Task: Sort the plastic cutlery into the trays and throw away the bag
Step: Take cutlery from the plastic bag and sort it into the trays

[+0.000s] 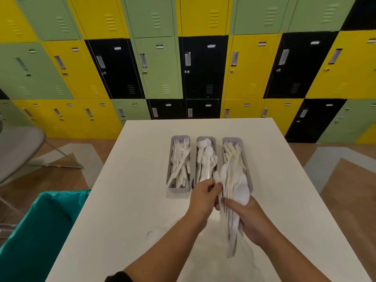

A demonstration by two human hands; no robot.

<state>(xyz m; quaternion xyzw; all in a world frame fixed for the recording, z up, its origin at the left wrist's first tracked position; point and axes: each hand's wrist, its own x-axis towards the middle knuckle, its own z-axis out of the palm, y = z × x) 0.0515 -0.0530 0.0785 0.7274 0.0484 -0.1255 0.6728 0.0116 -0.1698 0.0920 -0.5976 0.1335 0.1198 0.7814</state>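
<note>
The right hand (251, 220) gripped a cutlery bundle (234, 200), long axis toward the trays (237, 139) just beyond; the left hand (203, 197) pinched one piece.

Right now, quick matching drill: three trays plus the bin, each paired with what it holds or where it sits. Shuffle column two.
Column one:
1. left tray
2. middle tray
3. right tray
4. bin

Column two:
A. knives
B. beside the table's left edge, teal liner
C. forks
D. spoons

Pairs: 1-C, 2-D, 3-A, 4-B.

The right hand holds a bundle of cutlery over the near end of the right tray; the left hand pinches a piece from it.
</note>
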